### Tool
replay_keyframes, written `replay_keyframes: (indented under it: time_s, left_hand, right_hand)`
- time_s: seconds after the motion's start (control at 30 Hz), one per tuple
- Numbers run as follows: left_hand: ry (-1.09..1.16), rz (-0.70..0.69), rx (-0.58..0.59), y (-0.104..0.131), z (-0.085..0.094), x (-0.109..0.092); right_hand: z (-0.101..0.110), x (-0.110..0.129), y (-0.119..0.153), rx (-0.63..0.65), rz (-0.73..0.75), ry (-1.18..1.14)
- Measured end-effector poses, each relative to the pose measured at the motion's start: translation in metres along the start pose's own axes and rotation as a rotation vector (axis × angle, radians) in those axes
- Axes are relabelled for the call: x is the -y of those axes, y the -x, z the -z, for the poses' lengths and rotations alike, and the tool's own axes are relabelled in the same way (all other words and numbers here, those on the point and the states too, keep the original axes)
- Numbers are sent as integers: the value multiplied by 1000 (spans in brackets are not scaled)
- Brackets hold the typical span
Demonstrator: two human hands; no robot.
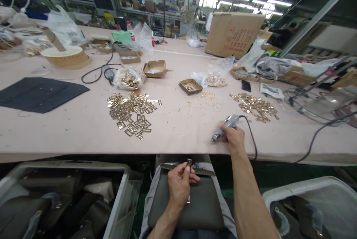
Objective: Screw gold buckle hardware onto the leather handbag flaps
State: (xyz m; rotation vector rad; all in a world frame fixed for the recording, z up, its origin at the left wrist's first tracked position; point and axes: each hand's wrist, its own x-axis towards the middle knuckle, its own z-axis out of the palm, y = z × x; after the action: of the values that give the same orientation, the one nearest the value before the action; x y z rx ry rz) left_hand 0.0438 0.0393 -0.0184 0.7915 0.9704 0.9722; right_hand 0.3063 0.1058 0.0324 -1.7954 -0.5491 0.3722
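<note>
Left hand: pinches small oblong gold-toned metal fitting above the bag
Bag: smooth, dark olive, leather-like, lying on the lap
Right hand: grips grey corded screwdriver, metal-nosed, at the worktop
Worktop: pale pink, matt
Frame plates: rectangular, brassy, flat, loosely heaped

The grey hand-held power tool is at the near part of the bench, tilted, its metal tip angled toward the bench's front edge and leftward; its dark cord curves from the rear end down to that edge. Just in front of the bench, a small gold-toned metal plate is held upright. Below it, also before the bench, the dark olive-grey bag lies smooth side up on the person's lap.
</note>
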Motion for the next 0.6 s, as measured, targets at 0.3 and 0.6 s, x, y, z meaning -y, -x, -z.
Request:
replay_keyframes:
  time_s: [0.3,0.6]
  left_hand:
    - [18,-12,28,-2,1,0]
    - [11,-6,37,-1,2,-1]
  right_hand:
    - [-9,16,6,414,-277,-1020]
    - [-62,30,0,242,-179,-973]
